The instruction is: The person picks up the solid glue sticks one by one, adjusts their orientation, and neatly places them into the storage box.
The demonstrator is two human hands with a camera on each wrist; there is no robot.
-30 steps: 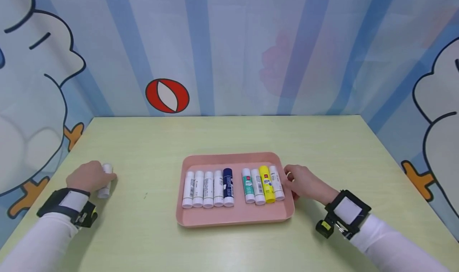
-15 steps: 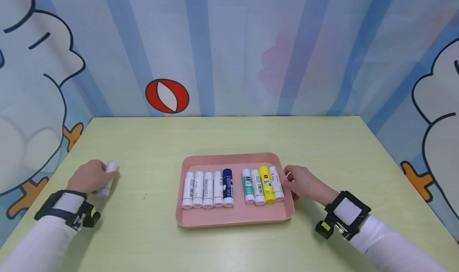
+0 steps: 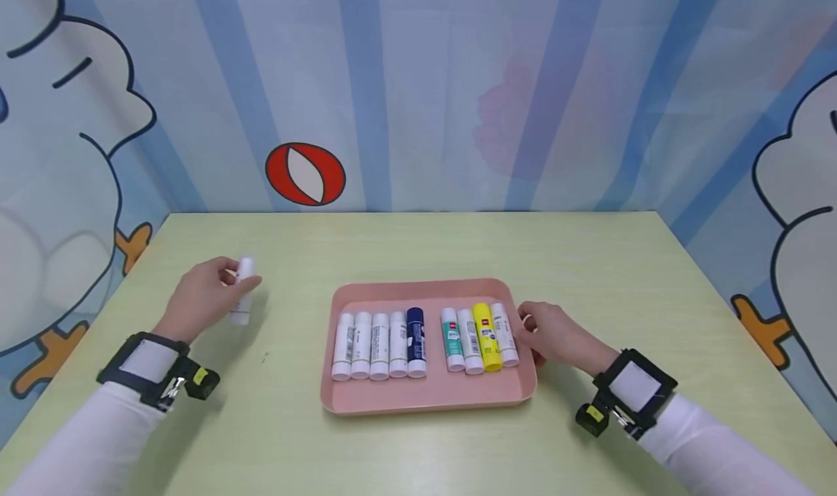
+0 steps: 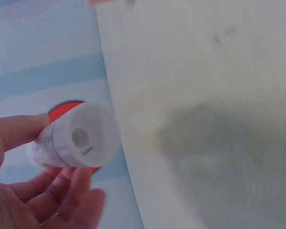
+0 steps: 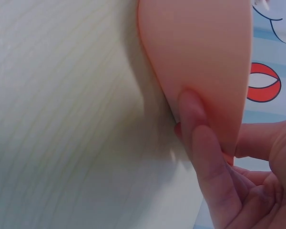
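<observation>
My left hand (image 3: 196,300) pinches a white glue stick (image 3: 241,311) between thumb and fingers, raised above the left part of the table. In the left wrist view, the hollow base of this glue stick (image 4: 97,136) faces the camera. A pink tray (image 3: 431,396) lies at the middle of the table. My right hand (image 3: 556,332) grips its right edge; in the right wrist view the fingers press the outer wall (image 5: 200,52) and the thumb is at the rim. Several white glue sticks and a dark blue one (image 3: 415,343) line the tray's left half.
In the tray's right half lie a green-and-white glue stick (image 3: 452,340), a yellow one (image 3: 487,338) and two white ones. The pale wooden table (image 3: 275,438) ends at a blue striped backdrop (image 3: 418,104) with cartoon drawings.
My left hand has lifted the white glue stick off the far left of the table and carried it rightward and away from me. The right hand and tray have stayed put.
</observation>
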